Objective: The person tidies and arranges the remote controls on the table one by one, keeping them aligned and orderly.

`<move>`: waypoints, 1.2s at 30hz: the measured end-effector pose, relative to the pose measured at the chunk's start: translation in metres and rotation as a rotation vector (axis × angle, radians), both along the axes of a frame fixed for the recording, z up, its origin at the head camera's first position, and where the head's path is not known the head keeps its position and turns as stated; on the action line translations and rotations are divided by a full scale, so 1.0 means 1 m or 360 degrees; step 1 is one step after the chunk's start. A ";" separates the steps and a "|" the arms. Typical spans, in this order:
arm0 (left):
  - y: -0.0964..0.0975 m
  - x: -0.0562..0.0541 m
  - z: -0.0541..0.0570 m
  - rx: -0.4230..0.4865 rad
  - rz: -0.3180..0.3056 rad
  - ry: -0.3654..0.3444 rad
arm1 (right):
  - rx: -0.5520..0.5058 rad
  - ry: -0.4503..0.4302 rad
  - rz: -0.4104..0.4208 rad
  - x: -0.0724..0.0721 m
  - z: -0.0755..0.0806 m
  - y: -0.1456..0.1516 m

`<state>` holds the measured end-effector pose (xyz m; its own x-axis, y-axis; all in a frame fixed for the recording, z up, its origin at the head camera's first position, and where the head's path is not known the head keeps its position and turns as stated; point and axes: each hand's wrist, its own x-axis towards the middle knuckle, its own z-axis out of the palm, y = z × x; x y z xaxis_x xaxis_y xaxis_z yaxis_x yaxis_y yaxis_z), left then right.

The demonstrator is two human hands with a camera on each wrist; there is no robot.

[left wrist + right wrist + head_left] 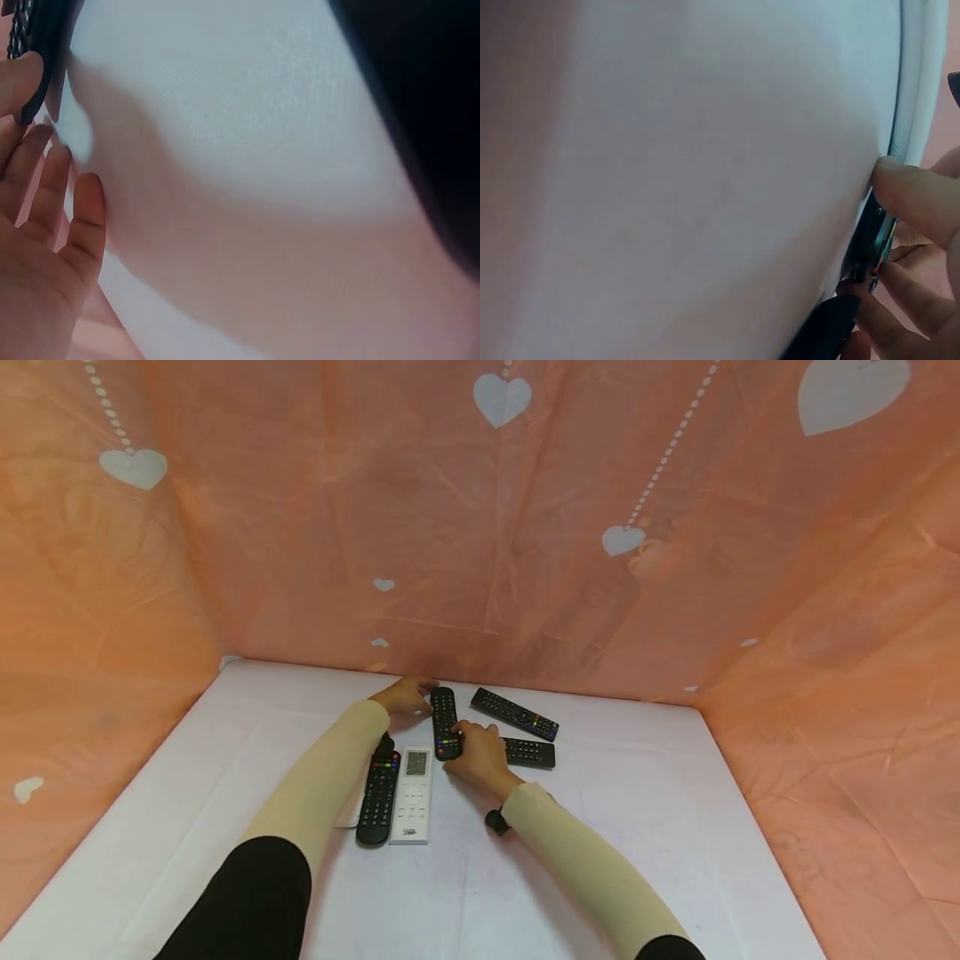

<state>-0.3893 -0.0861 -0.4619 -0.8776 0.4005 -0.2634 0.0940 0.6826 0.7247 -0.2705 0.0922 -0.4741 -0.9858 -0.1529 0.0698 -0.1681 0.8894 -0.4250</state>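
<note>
A black remote control [445, 720] lies lengthwise near the back of the white table, between both hands. My left hand [406, 696] is at its far end; in the left wrist view the thumb rests against the remote's edge [56, 45] and the other fingers spread below it. My right hand [480, 760] grips the near end, with the thumb at the bottom and fingers along the right side. In the right wrist view the remote [866, 232] shows between thumb and fingers. Just right of it, another black remote [531, 753] is partly hidden by the right hand.
A long black remote [517, 716] lies slanted at the back right. Nearer, a black remote [378, 802] and a white remote [410, 797] with a small screen lie side by side, with a white edge [350, 814] showing beside them. An orange curtain [480, 610] borders the table.
</note>
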 end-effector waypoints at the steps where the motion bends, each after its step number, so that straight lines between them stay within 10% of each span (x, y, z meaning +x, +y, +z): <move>1: 0.000 0.001 0.001 -0.0002 -0.0003 0.0002 | 0.0004 0.0001 -0.0001 0.000 0.000 -0.001; 20: -0.017 0.004 -0.001 0.0044 -0.0081 0.0171 | 0.0069 0.0095 0.0128 -0.002 0.002 -0.010; 27: -0.014 0.015 -0.003 0.0091 0.0014 0.0071 | 0.0048 0.0053 0.0166 0.003 -0.003 -0.007; 36: -0.012 0.024 0.013 0.0147 0.0016 0.0079 | -0.0080 0.0093 0.0270 0.006 0.001 0.007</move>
